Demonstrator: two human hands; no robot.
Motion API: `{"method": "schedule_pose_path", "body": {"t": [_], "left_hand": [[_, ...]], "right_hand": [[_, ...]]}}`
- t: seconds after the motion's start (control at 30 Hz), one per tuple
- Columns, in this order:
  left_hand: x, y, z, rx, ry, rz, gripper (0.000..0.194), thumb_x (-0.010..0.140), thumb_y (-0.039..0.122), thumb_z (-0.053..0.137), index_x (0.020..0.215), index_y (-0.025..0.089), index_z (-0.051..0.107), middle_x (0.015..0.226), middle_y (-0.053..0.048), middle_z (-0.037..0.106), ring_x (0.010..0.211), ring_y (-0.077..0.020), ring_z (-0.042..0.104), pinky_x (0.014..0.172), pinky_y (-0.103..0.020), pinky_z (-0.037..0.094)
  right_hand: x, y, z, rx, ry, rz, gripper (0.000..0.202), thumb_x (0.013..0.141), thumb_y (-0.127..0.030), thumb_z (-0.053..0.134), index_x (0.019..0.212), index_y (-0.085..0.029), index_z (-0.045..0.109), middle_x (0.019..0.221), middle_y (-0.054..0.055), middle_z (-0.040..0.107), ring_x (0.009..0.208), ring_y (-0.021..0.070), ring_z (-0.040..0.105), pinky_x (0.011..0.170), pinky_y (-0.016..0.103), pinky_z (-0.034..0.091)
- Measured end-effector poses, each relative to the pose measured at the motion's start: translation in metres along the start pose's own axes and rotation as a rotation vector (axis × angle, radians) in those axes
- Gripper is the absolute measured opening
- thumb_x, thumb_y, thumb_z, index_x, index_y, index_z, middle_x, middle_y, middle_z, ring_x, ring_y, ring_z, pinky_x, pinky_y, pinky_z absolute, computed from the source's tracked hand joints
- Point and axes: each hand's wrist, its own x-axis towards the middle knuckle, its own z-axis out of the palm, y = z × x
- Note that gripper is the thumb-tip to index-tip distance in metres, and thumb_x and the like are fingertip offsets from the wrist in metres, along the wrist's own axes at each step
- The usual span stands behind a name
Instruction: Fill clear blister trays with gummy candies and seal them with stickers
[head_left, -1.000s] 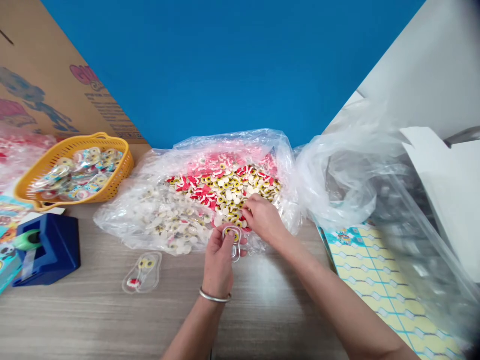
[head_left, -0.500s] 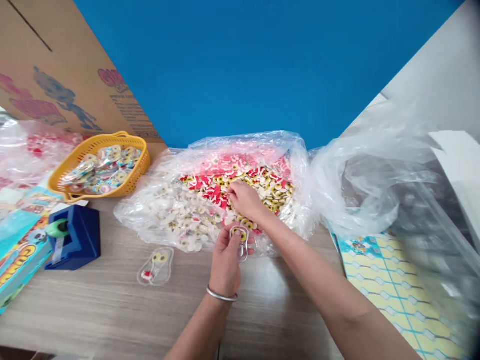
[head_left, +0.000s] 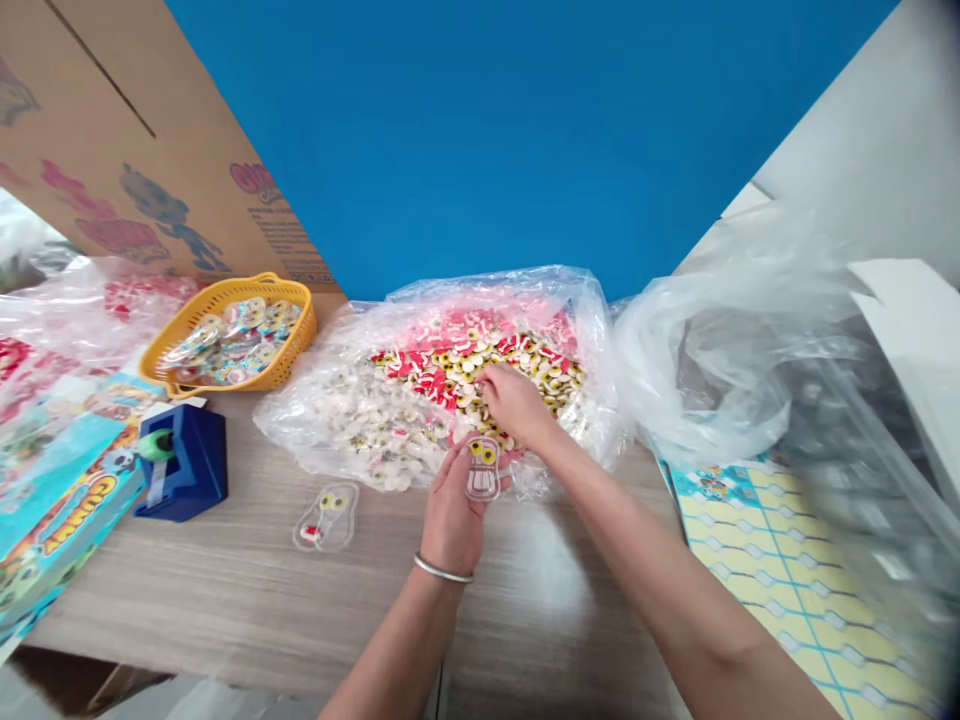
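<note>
My left hand (head_left: 454, 508) holds a small clear plastic blister shell (head_left: 483, 484) near the front edge of the bag. Two yellow eye pieces with dark centres sit in the shell's upper part. Just beyond it, my right hand (head_left: 516, 405) reaches into the open clear bag (head_left: 292, 415). Its fingertips are pinched together at the heap of loose pieces (head_left: 559, 385), yellow-eyed, white and red; whatever they hold is hidden. On the table to the left lies another clear shell (head_left: 341, 522), with two yellow eyes and a red-and-white piece.
A yellow basket (head_left: 281, 370) of filled packs stands at left, behind a blue tape dispenser (head_left: 202, 460) and a printed box (head_left: 90, 515). A printed carton (head_left: 195, 140) rises behind them. Yellow printed sheets (head_left: 772, 560) and crumpled clear plastic (head_left: 675, 380) lie at right.
My left thumb has moved off the eye pieces, so the shell shows more fully. My right hand stays at the heap with its fingers pinched. The view has shifted slightly.
</note>
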Motion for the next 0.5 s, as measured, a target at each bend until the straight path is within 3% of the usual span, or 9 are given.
{"method": "schedule_pose_path", "body": {"t": [0.1, 0.2, 0.3, 0.5], "left_hand": [[-0.004, 0.000, 0.005, -0.034, -0.078, -0.027, 0.038, 0.085, 0.041, 0.064, 0.117, 0.020, 0.064, 0.119, -0.011, 0.068, 0.094, -0.0229, 0.070, 0.073, -0.033, 0.058], [-0.012, -0.002, 0.015, -0.051, -0.159, -0.068, 0.036, 0.086, 0.043, 0.062, 0.114, 0.019, 0.065, 0.115, -0.010, 0.070, 0.096, -0.0224, 0.068, 0.075, -0.033, 0.056], [-0.021, -0.007, 0.027, -0.045, -0.234, -0.120, 0.034, 0.086, 0.043, 0.061, 0.108, 0.018, 0.066, 0.110, -0.009, 0.071, 0.096, -0.0218, 0.067, 0.074, -0.032, 0.055], [-0.038, -0.027, 0.047, 0.023, -0.258, -0.185, 0.030, 0.081, 0.038, 0.068, 0.103, 0.017, 0.068, 0.104, -0.006, 0.071, 0.091, -0.0176, 0.066, 0.070, -0.025, 0.053]], "right_hand": [[-0.042, 0.002, -0.029, 0.250, -0.002, -0.069, 0.022, 0.093, -0.012, 0.045, 0.103, -0.019, 0.063, 0.102, 0.004, 0.068, 0.095, 0.0164, 0.061, 0.085, 0.027, 0.043], [-0.088, -0.004, -0.051, 0.333, -0.179, -0.106, 0.020, 0.091, -0.010, 0.048, 0.100, -0.021, 0.062, 0.094, 0.001, 0.069, 0.085, 0.0151, 0.062, 0.075, 0.025, 0.043], [-0.122, -0.010, -0.060, 0.201, -0.221, -0.116, 0.015, 0.090, -0.010, 0.050, 0.091, -0.020, 0.061, 0.091, 0.002, 0.067, 0.082, 0.0161, 0.061, 0.072, 0.025, 0.043], [-0.165, -0.008, -0.058, -0.162, -0.107, -0.096, 0.013, 0.095, -0.017, 0.051, 0.094, -0.018, 0.064, 0.100, 0.007, 0.066, 0.085, 0.0181, 0.061, 0.070, 0.026, 0.044]]}}
